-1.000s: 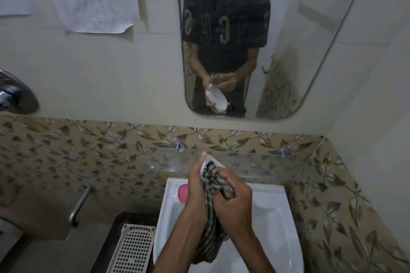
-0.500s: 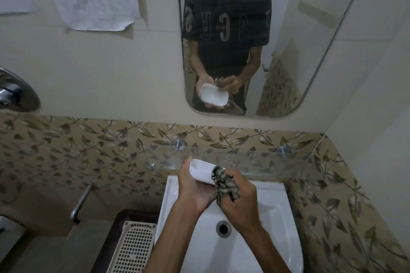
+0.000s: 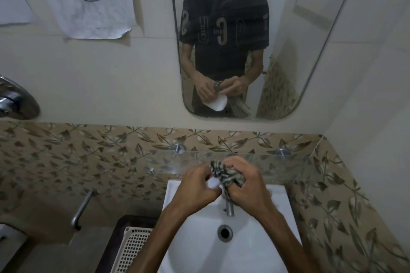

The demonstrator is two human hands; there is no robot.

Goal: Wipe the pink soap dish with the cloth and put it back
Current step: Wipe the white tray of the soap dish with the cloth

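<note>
Both hands are now close together above the sink (image 3: 224, 257): our left hand (image 3: 197, 186) curls around the soap dish (image 3: 213, 183), of which we see only a small pale part between the fingers, and our right hand (image 3: 244, 182) grips the bunched striped cloth (image 3: 224, 174) and presses it on the dish. Half a second ago the dish lay open and flat in the left palm with the cloth only at its edge, so the cloth has moved over it. We judge that the wiping is under way and that putting the dish back is not yet done.
</note>
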